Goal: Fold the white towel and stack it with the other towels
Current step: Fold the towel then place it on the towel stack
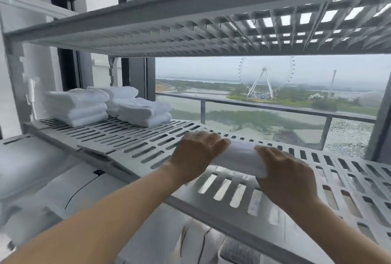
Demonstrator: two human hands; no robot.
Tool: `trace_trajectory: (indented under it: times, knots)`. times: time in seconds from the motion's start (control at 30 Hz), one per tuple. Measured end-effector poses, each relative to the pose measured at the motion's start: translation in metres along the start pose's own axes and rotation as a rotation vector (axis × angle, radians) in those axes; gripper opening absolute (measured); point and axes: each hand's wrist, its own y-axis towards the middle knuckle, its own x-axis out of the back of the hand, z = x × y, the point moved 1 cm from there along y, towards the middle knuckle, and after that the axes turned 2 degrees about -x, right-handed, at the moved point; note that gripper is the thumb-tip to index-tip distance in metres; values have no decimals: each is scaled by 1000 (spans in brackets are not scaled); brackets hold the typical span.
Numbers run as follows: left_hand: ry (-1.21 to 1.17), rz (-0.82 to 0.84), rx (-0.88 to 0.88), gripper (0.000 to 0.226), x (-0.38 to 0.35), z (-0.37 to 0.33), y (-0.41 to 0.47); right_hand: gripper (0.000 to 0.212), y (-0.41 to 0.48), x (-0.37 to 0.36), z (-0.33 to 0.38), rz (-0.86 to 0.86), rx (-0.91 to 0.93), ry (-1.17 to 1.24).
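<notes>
Towels [76,105] lie folded in stacks at the back left of the shelf [118,141], the stacks close together and the leftmost one tallest. Near the shelf's front edge, about midway along it, the left hand [196,153] curls its fingers over the left end of the white towel [239,158], which rests on the slotted shelf as a thick folded bundle. The right hand [285,174] wraps its fingers over the bundle's right end, so both hands have hold of it. The bundle sits well apart from the stacks and faces a carry along the shelf. By my judgement, the fold could spring open if either grip slackens on the way, a loose corner might snag in a shelf slot, and an off-centre landing could topple the tallest stack
</notes>
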Motion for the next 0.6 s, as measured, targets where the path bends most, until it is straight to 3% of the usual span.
trace_trajectory:
  times: [0.33, 0.6]
  knots:
    - [133, -60, 64, 58, 10, 148, -96, 48, 64, -39, 161, -99, 149, 123]
    - [186, -57, 103, 50, -13, 242, -128, 45, 111, -86, 245, -6, 152, 137]
